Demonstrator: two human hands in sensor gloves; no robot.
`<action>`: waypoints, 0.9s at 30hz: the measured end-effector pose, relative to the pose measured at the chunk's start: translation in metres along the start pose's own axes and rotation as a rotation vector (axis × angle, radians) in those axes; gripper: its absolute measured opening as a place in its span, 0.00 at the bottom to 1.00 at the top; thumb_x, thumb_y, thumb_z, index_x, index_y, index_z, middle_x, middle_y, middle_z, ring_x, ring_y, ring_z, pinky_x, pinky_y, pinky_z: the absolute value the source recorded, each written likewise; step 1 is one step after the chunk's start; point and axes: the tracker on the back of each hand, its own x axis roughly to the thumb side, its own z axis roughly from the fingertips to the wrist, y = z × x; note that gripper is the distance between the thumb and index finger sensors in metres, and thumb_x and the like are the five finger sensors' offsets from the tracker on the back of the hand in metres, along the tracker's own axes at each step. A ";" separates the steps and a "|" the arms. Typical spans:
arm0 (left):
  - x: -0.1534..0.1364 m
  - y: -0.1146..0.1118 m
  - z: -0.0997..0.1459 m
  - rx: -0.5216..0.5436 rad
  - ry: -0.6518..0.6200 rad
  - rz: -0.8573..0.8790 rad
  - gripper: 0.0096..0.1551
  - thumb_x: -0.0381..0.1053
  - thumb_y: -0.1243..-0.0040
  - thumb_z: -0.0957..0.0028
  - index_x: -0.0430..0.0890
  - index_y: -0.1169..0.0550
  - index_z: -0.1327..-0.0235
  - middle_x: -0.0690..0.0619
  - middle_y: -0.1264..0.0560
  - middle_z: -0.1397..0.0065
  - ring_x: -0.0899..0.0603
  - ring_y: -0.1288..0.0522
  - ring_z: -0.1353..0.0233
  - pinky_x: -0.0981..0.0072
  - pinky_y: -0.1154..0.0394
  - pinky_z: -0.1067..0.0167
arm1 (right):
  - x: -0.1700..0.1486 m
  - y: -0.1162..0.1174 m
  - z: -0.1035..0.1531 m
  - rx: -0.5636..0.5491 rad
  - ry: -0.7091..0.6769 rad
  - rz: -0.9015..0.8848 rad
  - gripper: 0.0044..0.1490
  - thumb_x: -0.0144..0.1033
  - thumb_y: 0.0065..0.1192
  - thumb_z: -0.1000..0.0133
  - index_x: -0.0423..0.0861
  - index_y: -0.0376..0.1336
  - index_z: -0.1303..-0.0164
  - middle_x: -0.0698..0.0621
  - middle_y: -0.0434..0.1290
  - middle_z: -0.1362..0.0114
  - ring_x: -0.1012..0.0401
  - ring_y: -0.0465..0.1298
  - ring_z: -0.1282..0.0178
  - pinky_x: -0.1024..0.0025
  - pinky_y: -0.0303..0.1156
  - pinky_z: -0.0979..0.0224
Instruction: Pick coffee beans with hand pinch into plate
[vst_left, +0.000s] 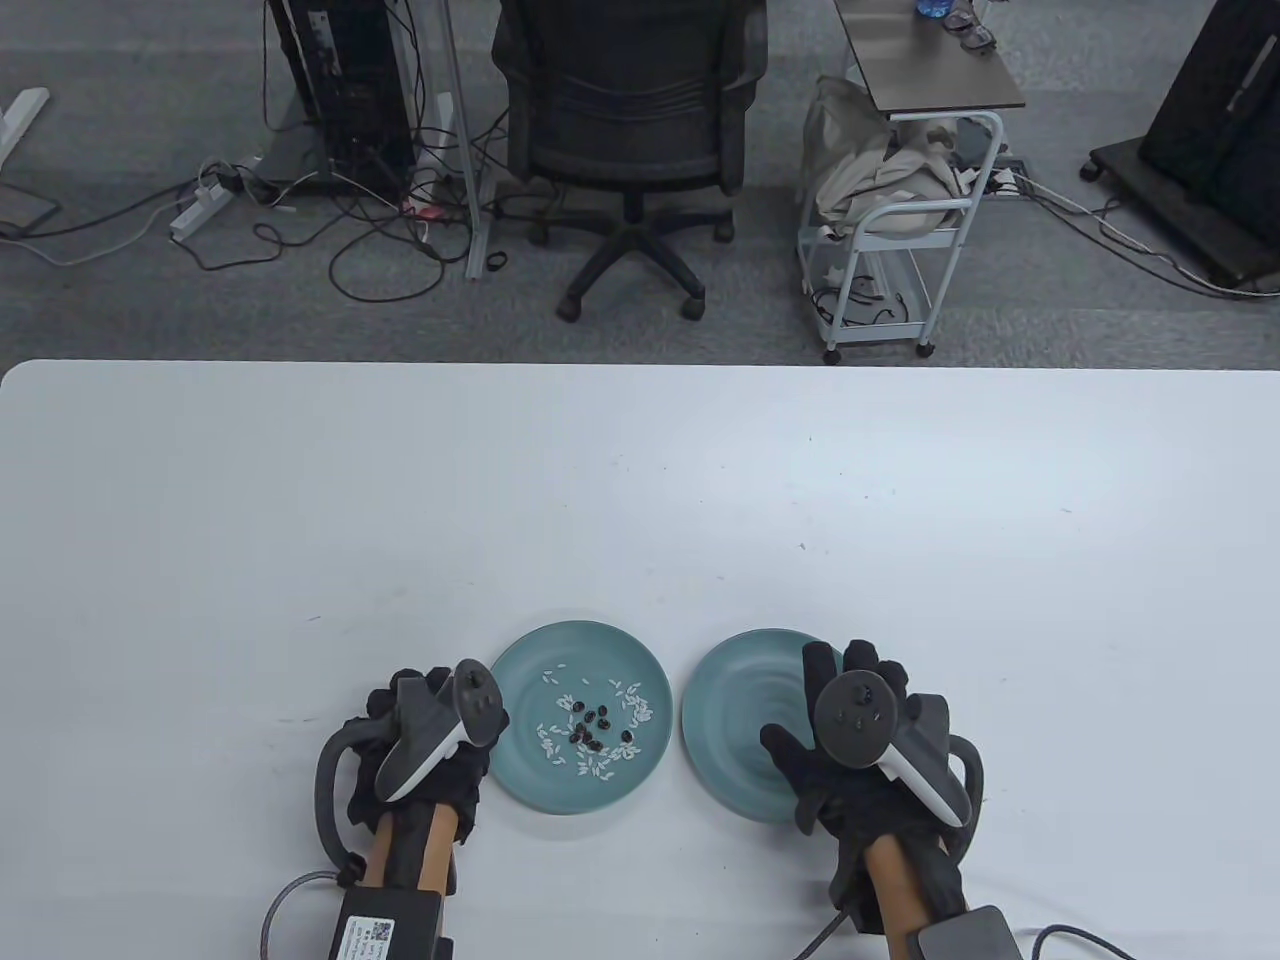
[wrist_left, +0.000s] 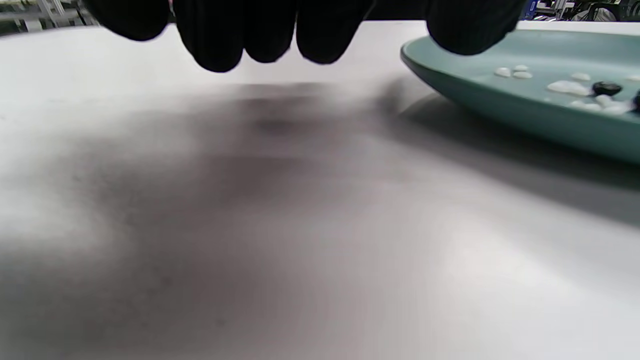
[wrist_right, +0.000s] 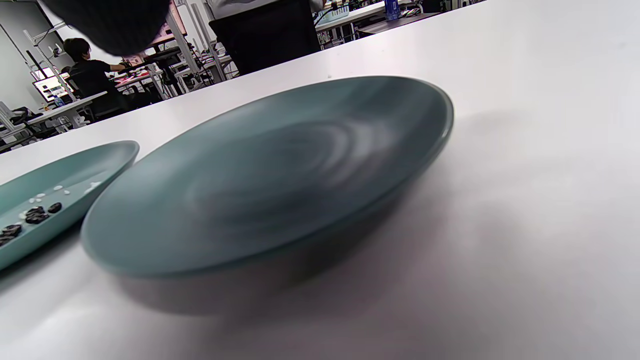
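two teal plates are set side by side on a white desk (vst_left: 640, 480), a gloved hand beside each

the coffee beans (vst_left: 597, 727) are seen mixed with white grains on the left plate (vst_left: 520, 690); the right plate (vst_left: 725, 690) is seen bare; the left hand (vst_left: 425, 735) is held just left of the left plate, fingers loosely curled, nothing gripped; the right hand (vst_left: 855, 740) is spread flat over the right plate's near right part, fingers straight, nothing held
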 end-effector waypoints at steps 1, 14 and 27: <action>0.001 -0.002 -0.002 -0.040 0.014 0.040 0.44 0.69 0.54 0.34 0.42 0.37 0.14 0.34 0.42 0.13 0.28 0.40 0.17 0.24 0.40 0.29 | 0.000 0.000 0.000 0.001 0.000 0.000 0.55 0.66 0.46 0.42 0.52 0.29 0.16 0.37 0.28 0.15 0.34 0.38 0.14 0.25 0.42 0.23; 0.005 -0.005 -0.012 0.011 0.052 0.217 0.28 0.57 0.40 0.33 0.40 0.26 0.29 0.35 0.41 0.15 0.27 0.42 0.17 0.31 0.35 0.31 | -0.002 0.001 0.000 0.026 -0.005 -0.050 0.55 0.65 0.47 0.42 0.52 0.29 0.16 0.37 0.28 0.15 0.34 0.37 0.14 0.25 0.42 0.23; -0.029 0.009 -0.021 -0.098 0.154 0.680 0.22 0.50 0.34 0.34 0.39 0.23 0.34 0.37 0.25 0.24 0.46 0.13 0.38 0.53 0.14 0.44 | -0.010 0.000 0.001 0.035 -0.002 -0.150 0.56 0.65 0.47 0.42 0.51 0.29 0.16 0.36 0.27 0.16 0.34 0.37 0.15 0.26 0.42 0.23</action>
